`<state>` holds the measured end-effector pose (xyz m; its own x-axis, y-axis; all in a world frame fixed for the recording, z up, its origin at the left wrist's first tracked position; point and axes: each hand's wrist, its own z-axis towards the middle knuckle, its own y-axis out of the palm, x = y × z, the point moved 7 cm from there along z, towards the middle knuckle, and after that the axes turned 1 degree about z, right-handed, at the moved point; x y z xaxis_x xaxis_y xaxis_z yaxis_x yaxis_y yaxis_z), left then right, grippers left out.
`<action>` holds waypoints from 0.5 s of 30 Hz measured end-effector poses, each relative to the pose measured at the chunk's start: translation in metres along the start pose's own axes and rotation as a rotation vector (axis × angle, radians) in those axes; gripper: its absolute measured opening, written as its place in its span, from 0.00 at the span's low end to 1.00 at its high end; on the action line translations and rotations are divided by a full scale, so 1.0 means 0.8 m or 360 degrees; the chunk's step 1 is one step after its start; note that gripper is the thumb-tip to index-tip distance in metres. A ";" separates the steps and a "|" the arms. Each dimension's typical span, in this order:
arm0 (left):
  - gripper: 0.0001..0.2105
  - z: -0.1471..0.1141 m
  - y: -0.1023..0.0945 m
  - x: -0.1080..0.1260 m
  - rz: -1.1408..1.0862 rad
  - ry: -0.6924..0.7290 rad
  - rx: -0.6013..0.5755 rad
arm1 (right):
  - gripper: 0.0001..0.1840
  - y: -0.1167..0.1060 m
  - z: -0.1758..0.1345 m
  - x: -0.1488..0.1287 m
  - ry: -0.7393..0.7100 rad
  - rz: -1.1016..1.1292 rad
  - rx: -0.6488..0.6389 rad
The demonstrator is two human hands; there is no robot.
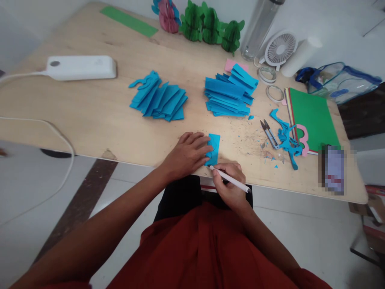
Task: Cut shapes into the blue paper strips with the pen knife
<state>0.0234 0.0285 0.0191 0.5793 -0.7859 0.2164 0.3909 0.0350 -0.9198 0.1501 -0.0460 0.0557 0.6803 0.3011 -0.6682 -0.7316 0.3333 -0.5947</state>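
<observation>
Near the table's front edge lies a small blue paper piece with a dark curved line drawn on it. My left hand rests flat on its left side, fingers stretched out. In my right hand is a white pen, its tip at the paper's lower edge. Beyond my hands are two piles of folded blue paper, a left pile and a right pile. To the right lie thread snips beside blue paper scraps.
A white power strip sits at left. Green paper figures and a pink one stand at the back, near a small fan. Tape rolls, green paper sheets and a phone occupy the right.
</observation>
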 end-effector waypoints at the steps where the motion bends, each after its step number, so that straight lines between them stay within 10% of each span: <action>1: 0.11 0.000 0.000 0.000 -0.0005 -0.0003 0.0001 | 0.05 0.000 0.000 0.000 0.0008 0.0002 0.0003; 15: 0.11 0.001 -0.001 0.000 -0.0054 -0.0018 -0.0004 | 0.05 0.012 0.000 0.003 -0.0041 -0.0030 -0.0123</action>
<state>0.0237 0.0286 0.0204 0.5740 -0.7794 0.2510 0.4087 0.0071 -0.9126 0.1449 -0.0421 0.0483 0.6943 0.3186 -0.6453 -0.7190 0.2695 -0.6406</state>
